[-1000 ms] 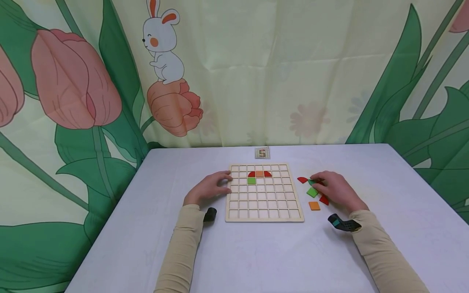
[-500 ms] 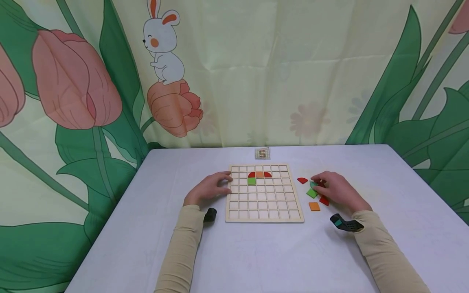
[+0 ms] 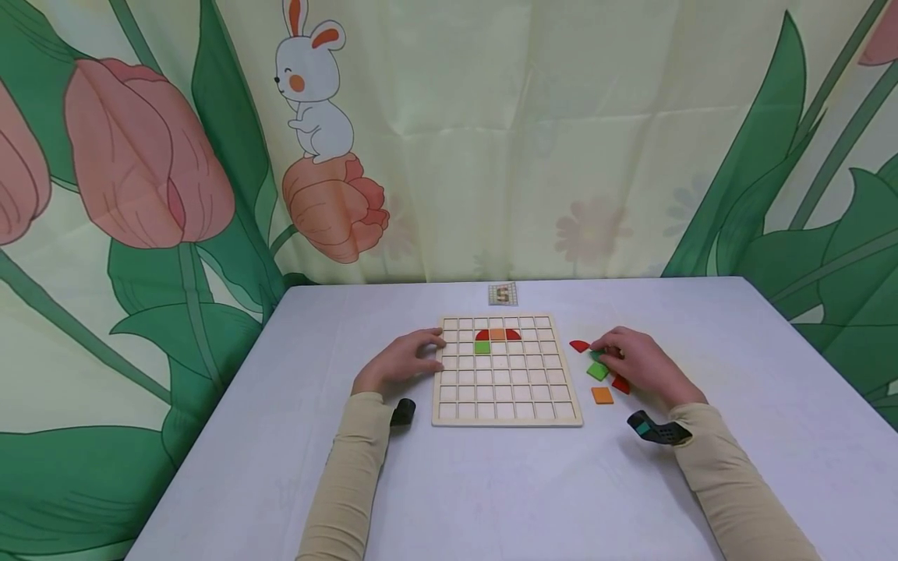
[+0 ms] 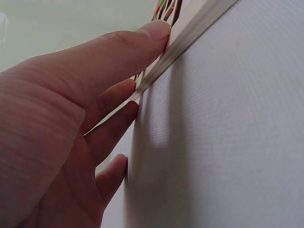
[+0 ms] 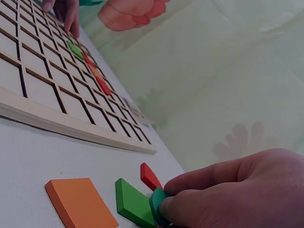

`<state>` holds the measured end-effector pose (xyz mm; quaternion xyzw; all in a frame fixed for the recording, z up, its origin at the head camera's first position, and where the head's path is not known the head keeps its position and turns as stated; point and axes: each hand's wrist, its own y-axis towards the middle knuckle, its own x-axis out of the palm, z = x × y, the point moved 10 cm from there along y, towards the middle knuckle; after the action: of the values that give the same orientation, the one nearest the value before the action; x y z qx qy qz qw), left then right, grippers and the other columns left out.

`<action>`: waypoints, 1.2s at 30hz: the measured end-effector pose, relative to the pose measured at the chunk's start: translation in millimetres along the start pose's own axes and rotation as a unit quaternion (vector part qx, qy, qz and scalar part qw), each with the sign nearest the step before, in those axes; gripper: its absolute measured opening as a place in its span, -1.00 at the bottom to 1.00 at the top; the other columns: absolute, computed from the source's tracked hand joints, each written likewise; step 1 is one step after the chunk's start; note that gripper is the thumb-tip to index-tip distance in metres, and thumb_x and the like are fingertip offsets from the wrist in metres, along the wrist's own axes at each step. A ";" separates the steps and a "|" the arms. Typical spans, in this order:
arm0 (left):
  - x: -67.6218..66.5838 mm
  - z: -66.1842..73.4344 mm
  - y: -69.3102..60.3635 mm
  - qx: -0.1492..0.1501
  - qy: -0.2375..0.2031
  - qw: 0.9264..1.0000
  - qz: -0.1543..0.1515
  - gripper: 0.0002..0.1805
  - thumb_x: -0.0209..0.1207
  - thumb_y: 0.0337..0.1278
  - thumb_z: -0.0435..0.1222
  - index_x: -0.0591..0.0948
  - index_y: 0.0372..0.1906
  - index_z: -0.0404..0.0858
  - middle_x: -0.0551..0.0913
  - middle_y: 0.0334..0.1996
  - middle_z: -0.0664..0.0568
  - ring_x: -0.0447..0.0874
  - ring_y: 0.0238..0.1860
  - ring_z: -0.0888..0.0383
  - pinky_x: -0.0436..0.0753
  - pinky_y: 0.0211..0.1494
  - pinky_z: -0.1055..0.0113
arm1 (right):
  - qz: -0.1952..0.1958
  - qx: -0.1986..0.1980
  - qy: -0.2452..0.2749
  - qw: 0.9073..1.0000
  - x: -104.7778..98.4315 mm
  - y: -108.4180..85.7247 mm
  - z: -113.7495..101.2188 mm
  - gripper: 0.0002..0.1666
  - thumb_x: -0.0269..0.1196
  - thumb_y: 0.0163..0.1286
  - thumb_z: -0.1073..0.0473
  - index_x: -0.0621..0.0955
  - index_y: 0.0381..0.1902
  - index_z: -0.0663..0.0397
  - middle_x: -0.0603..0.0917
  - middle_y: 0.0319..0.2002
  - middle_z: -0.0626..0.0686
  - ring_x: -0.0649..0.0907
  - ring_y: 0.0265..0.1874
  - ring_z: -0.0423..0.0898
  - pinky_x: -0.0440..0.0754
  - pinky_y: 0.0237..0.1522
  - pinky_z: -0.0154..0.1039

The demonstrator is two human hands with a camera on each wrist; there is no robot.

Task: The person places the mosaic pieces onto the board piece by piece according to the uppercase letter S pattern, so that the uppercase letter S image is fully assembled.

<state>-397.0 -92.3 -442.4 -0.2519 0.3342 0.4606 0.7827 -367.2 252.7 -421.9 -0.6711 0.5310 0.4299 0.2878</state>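
The wooden grid board (image 3: 505, 421) lies on the table with two red rounded pieces, an orange square (image 3: 497, 334) between them and a green square (image 3: 482, 347) below the left one. My left hand (image 3: 400, 361) rests on the board's left edge, thumb and fingers spread; in the left wrist view the thumb (image 4: 154, 33) touches the rim. My right hand (image 3: 644, 362) pinches a dark green piece (image 5: 156, 205) between thumb and index finger in the right wrist view. Beside it lie a light green square (image 5: 133, 204), a red piece (image 5: 149, 176) and an orange square (image 5: 81, 203).
A small pattern card (image 3: 503, 294) lies behind the board near the table's back edge. Another red piece (image 3: 620, 384) lies just below my right hand. A printed curtain (image 3: 491, 156) hangs behind the white-covered table (image 3: 519, 491).
My right hand has shifted slightly right and back left over the loose pieces, and the dark green piece has moved with its fingertips. The left hand and the board have stayed still.
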 end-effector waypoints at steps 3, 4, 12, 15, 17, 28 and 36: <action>0.4 0.5 -0.9 -0.001 -0.003 1.000 0.000 -0.51 0.37 0.13 -0.20 0.58 0.18 -0.20 0.31 0.44 0.07 0.13 0.48 0.08 0.17 0.50 0.19 | 0.001 0.003 -0.006 1.000 2.1 0.1 1.5 -0.74 0.32 0.30 0.31 0.69 -0.06 0.24 0.61 -0.17 0.14 0.52 -0.26 0.01 0.64 -0.20 -0.12; 0.3 0.6 -1.2 -0.001 -0.004 1.000 0.000 -0.51 0.37 0.12 -0.20 0.58 0.17 -0.20 0.31 0.44 0.07 0.13 0.48 0.08 0.17 0.50 0.18 | 0.003 0.002 -0.007 1.000 2.5 -0.1 1.5 -0.74 0.33 0.29 0.30 0.69 -0.06 0.24 0.60 -0.18 0.13 0.52 -0.26 0.00 0.63 -0.20 -0.12; -1.0 -0.4 -0.9 -0.001 0.000 1.000 0.002 -0.52 0.37 0.12 -0.20 0.58 0.17 -0.19 0.31 0.44 0.07 0.13 0.48 0.08 0.17 0.50 0.17 | 0.003 -0.004 -0.025 1.000 5.1 3.6 -5.7 -0.74 0.37 0.26 0.27 0.70 -0.10 0.26 0.64 -0.22 0.11 0.54 -0.29 -0.01 0.66 -0.16 -0.04; -1.2 -1.6 -0.3 0.000 0.001 1.000 0.003 -0.52 0.37 0.12 -0.19 0.58 0.16 -0.17 0.31 0.44 0.08 0.14 0.48 0.09 0.18 0.49 0.19 | -0.005 -0.004 -0.047 0.999 5.9 7.7 -10.4 -0.76 0.34 0.27 0.31 0.69 -0.11 0.28 0.64 -0.25 0.10 0.53 -0.32 -0.01 0.65 -0.17 -0.05; -1.2 -2.3 -0.2 0.000 0.001 1.000 0.003 -0.53 0.37 0.12 -0.19 0.59 0.16 -0.16 0.31 0.44 0.09 0.14 0.48 0.10 0.18 0.49 0.19 | -0.010 0.006 -0.047 0.999 5.7 10.0 -11.4 -0.75 0.30 0.28 0.31 0.68 -0.08 0.28 0.65 -0.26 0.10 0.53 -0.34 -0.01 0.64 -0.21 -0.09; -1.0 0.3 -0.5 0.005 0.000 1.000 0.000 -0.51 0.37 0.12 -0.20 0.58 0.17 -0.19 0.31 0.44 0.07 0.14 0.48 0.08 0.18 0.49 0.18 | -0.003 0.070 0.030 0.997 -1.8 9.6 1.4 -0.62 0.09 0.41 0.28 0.56 0.13 0.31 0.61 -0.01 0.25 0.56 -0.12 0.11 0.66 -0.09 -0.01; -0.4 0.5 -0.8 0.001 0.001 1.000 -0.001 -0.51 0.37 0.12 -0.19 0.58 0.17 -0.19 0.30 0.44 0.07 0.14 0.48 0.08 0.18 0.50 0.18 | -0.049 0.044 -0.006 0.998 2.9 9.8 3.5 -0.56 0.31 0.29 0.25 0.58 0.10 0.34 0.55 -0.03 0.27 0.52 -0.16 0.11 0.68 -0.11 -0.03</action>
<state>-396.3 -92.5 -441.7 -0.2523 0.3349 0.4594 0.7831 -377.4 251.6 -425.4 -0.6807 0.5141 0.3953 0.3407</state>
